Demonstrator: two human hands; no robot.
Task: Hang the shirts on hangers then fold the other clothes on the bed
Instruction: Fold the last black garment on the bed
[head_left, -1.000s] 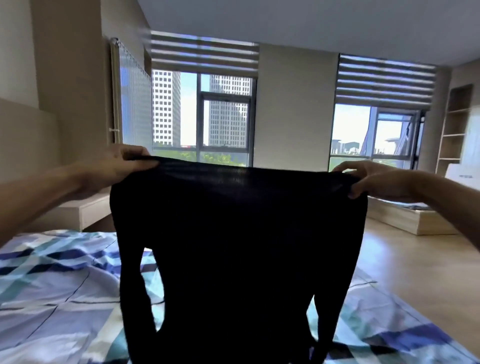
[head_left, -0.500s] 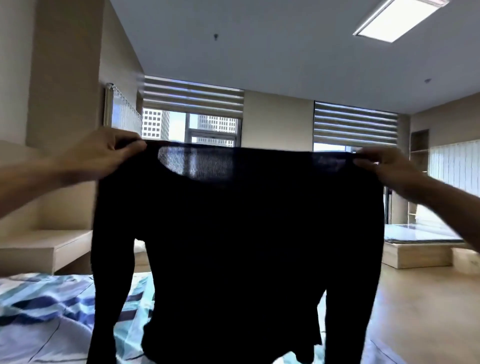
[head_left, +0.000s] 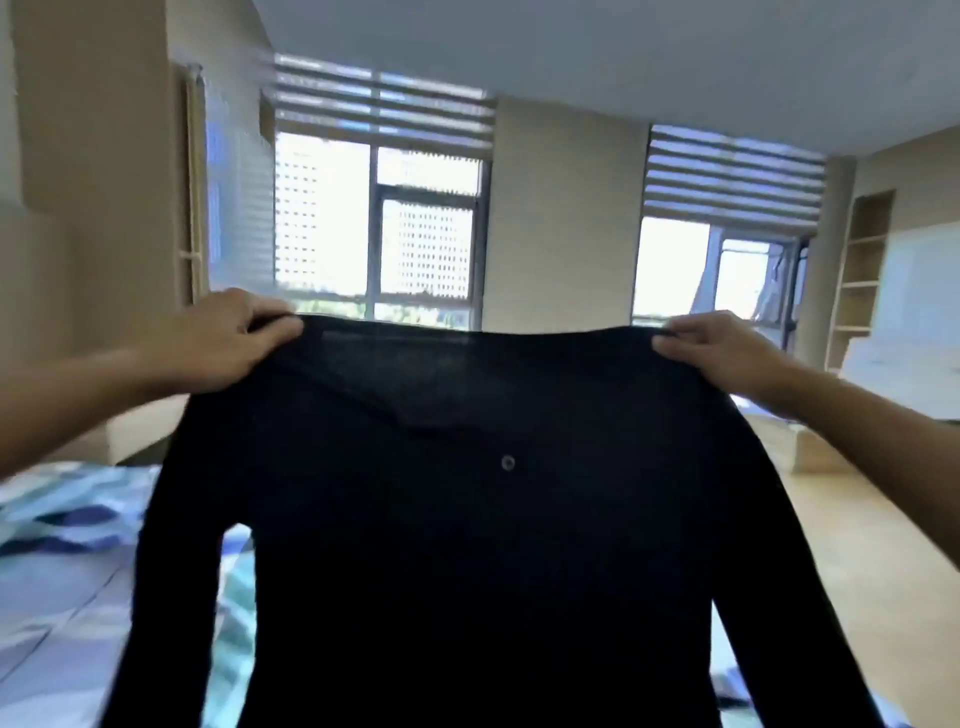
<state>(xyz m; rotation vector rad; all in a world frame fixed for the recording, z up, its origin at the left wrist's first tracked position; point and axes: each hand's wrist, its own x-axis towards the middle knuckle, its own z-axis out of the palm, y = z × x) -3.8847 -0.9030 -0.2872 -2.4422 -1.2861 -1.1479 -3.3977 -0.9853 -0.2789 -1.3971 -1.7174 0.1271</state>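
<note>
- Holding the black shirt (head_left: 467, 545) up in the air by its two shoulders, between the person and the far windows (head_left: 379, 234); it hangs above the near part of the bed (head_left: 62, 545), hem cut off by the bottom edge of the view
- Changed over the last second: the shirt was a darker, more bunched shape, and it now hangs spread flat. A neckline fold and a small button (head_left: 508, 463) show mid chest, left sleeve (head_left: 171, 597) and right sleeve (head_left: 779, 571) drop straight down. Head view tipped up to the ceiling and has come back down
- Both hands have kept hold of the same top edge
- Judgement: shirt is shaken out and squared, reads as a hang item rather than a fold item; no hanger in view, so hanging not yet started
- Left hand (head_left: 223, 340): at the left shoulder, fingers curled over the top edge, pinching cloth, forearm coming in from the near left
- Right hand (head_left: 722, 353): at the right shoulder, fingers curled onto the edge, pinching cloth, forearm from the near right
- Top edge runs taut between the two grips
</note>
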